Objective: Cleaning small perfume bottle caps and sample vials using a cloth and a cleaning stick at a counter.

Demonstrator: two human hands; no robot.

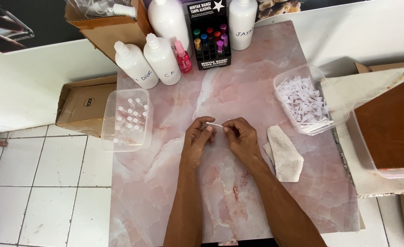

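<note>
Hands meet at the middle of the frame over a pink marbled table [257, 82]. The left hand [197, 139] and the right hand [241, 137] each pinch one end of a small clear vial [214, 124], which lies level between the fingertips just above the table surface; both hands are closed around it with fingers curled in.

Just right of the right hand lies a folded white cloth [284, 153], flat on the table. Further right, in the upper right part of the frame, a clear plastic tub [337, 98] holds a heap of small white plastic caps [302, 100]. At the left edge of the table a second clear tub [113, 137] holds more small clear vials [131, 114] standing upright.

Along the top of the frame stand several white plastic bottles [135, 66], a pink spray bottle [183, 57] and a black display box [209, 34] filled with small coloured roll-on bottles. A brown cardboard box [85, 107] sits on the white tiled floor [42, 183] at the left, beside the table.
</note>
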